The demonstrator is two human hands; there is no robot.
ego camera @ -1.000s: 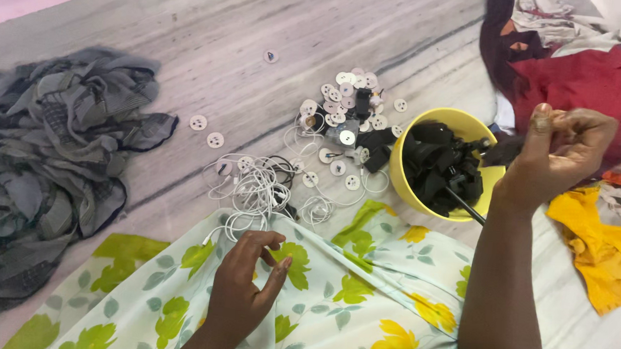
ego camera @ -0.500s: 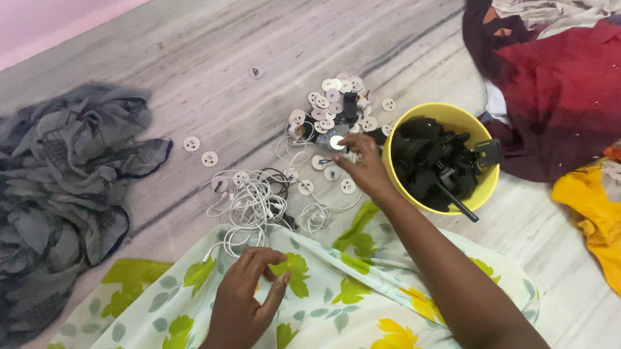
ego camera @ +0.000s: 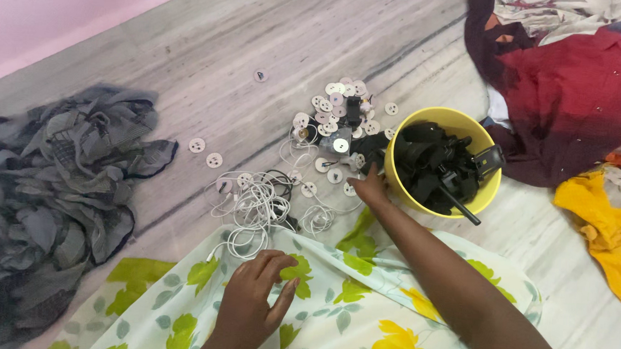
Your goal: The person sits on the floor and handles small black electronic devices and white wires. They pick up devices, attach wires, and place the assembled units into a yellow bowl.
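Head view, looking down at the floor (ego camera: 155, 32). Nearest, the left hand (ego camera: 250, 307) lies on the floral cloth (ego camera: 331, 317), fingers loosely spread and holding nothing; just beyond its fingertips sits a tangle of white cord (ego camera: 252, 207), part on the cloth's edge, part on the floor. The right hand (ego camera: 371, 188) is stretched forward past the cloth, its fingertips down among the discs (ego camera: 331, 112), a scatter of small white round pieces; whether its grip has closed on one cannot be told, the fingers being curled and seen from behind. The scatter lies ahead and to the left of that hand, so the right hand is much the nearer of the two; the yellow bowl (ego camera: 426, 120) of black parts stands just to its right. Well apart lie a grey garment (ego camera: 48, 175) at far left, and red cloth (ego camera: 577, 89) and orange cloth (ego camera: 605, 225) at right.
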